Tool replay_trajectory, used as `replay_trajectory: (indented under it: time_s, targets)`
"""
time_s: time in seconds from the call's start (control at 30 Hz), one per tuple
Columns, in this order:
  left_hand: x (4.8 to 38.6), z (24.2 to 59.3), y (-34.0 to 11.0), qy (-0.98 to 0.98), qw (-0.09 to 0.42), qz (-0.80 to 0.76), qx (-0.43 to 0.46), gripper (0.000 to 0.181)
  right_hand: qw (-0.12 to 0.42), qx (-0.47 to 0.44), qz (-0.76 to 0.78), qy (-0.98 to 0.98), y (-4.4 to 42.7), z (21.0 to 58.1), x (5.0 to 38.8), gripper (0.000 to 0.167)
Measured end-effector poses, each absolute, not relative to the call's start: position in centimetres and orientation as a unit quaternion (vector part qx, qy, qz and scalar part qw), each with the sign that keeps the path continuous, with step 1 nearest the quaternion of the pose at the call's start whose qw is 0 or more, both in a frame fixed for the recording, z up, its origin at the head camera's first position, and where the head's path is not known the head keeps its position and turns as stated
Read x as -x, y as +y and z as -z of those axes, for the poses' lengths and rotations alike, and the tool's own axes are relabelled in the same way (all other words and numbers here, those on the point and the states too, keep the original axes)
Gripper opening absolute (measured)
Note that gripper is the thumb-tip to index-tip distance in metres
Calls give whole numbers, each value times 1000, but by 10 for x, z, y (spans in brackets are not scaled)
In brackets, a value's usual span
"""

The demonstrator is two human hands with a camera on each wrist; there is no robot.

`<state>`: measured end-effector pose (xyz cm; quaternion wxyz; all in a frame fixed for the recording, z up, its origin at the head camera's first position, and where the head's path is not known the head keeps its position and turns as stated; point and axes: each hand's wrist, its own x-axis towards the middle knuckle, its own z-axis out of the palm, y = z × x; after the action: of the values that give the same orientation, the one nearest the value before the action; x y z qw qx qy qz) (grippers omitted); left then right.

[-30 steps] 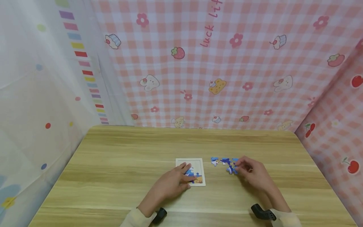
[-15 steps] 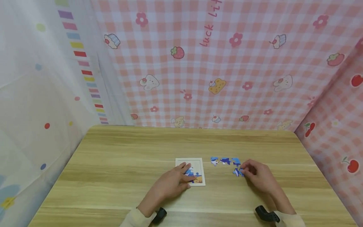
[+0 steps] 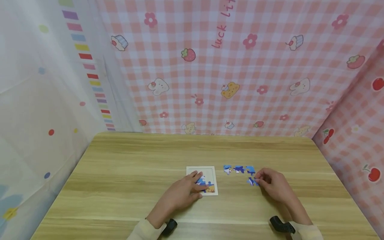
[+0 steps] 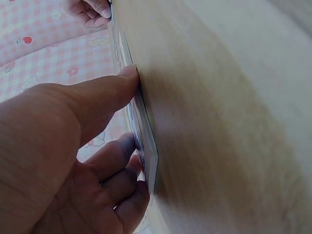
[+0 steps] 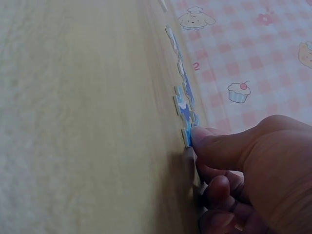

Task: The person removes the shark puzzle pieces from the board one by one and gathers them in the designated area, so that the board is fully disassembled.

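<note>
My left hand [image 3: 181, 193] rests across a white-framed jigsaw puzzle tray [image 3: 216, 181], fingers spread over it and the thumb at its near edge. Part of a blue and yellow picture shows inside, with a bare area toward the back; the hand hides the rest. Right of the tray, my right hand [image 3: 274, 185] pinches the right side of a blue and white puzzle piece [image 3: 251, 181] between thumb and fingers. In the right wrist view the thumb lies on this piece [image 5: 185, 108], low against the table.
Behind the held piece, a row of loose blue puzzle pieces [image 3: 239, 169] lies on the wooden table [image 3: 135, 166]. A pink checked cloth [image 3: 210, 73] hangs at the back edge, with more cloth at both sides.
My right hand has drawn the blue and white puzzle piece right and slightly nearer, apart from the row. It has hardly moved in the last half second. My left hand stays on the tray.
</note>
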<state>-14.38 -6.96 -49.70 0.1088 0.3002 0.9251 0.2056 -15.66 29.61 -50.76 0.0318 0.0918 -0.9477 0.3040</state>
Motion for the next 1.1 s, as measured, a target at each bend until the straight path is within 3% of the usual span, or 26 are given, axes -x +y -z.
replay_trajectory:
  time_s: [0.33,1.1]
  targets:
    - [146,503,-68,923,110,-221,-294,37,44,-96,-318,-942,296,508,157,5]
    - [134,497,-82,923,104,-226,-293,43,32,-162,-364,-917,236,499,157,7]
